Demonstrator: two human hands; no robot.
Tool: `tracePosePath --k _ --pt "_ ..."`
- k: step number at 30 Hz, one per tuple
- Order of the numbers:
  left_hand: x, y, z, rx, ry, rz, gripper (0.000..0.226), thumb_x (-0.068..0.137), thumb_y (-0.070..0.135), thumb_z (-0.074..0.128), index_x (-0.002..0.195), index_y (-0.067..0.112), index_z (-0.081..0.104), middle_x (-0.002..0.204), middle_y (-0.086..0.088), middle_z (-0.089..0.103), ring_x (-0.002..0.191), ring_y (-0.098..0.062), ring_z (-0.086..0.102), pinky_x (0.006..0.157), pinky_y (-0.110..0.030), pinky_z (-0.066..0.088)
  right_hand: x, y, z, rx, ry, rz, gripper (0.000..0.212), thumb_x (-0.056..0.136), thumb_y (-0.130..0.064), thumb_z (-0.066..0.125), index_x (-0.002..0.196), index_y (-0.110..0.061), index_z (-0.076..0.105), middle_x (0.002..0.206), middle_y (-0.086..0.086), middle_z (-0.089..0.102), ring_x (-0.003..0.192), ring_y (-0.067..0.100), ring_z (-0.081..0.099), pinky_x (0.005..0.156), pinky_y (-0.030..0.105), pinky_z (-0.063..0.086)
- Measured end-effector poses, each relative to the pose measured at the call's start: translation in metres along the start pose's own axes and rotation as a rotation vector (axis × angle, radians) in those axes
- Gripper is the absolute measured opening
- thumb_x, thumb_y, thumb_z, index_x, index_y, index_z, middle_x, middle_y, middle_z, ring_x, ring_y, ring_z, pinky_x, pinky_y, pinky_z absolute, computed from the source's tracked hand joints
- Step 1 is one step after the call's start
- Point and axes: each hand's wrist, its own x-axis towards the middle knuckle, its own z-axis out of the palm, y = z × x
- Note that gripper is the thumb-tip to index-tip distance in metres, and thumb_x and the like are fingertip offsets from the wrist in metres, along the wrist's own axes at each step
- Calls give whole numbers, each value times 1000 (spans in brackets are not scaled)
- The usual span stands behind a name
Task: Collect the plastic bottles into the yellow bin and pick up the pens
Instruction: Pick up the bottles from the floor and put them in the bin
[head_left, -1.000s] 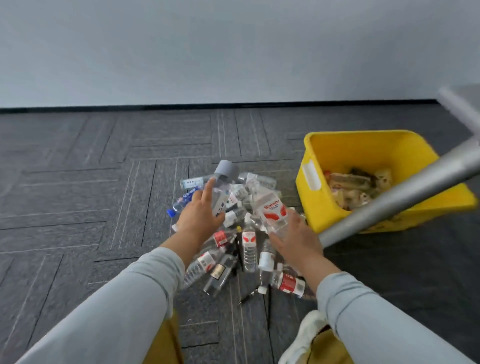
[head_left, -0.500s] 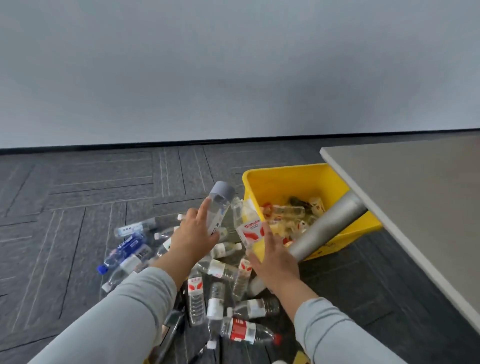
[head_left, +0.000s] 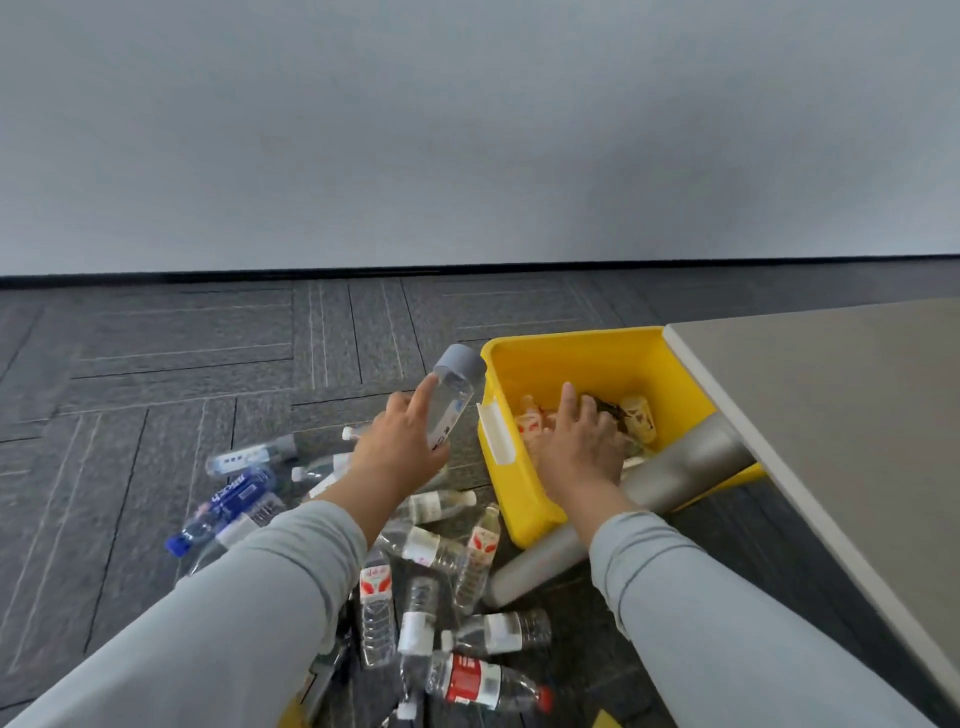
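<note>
1. Crumpled clear plastic bottles (head_left: 423, 545) are lying on the dark carpet (head_left: 156, 364), below and between both wrists.
2. The left hand (head_left: 397, 457) is gripping a tilted clear cylindrical grey-capped bottle (head_left: 452, 400), just left of the yellow rectangular plastic bin (head_left: 571, 345).
3. The right hand (head_left: 579, 447) is sitting inside that bin, fingers spread over the bottles (head_left: 639, 415) there.

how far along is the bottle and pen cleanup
Partly done. A few bottles already lie in the yellow bin, where the right hand reaches. The left hand holds a grey-capped bottle beside the bin. Many loose bottles are left on the carpet; no pens are in hand.
</note>
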Motion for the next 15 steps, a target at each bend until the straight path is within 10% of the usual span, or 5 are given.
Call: tracePosePath --k 15 --pt "67 106 34 180 -65 342 82 92 45 52 150 31 -3 156 -6 17 136 -33 29 103 -45 38 -63 52 -2 5 -13 -73 66 93 -44 44 148 -18 17 151 10 29 132 29 35 102 42 35"
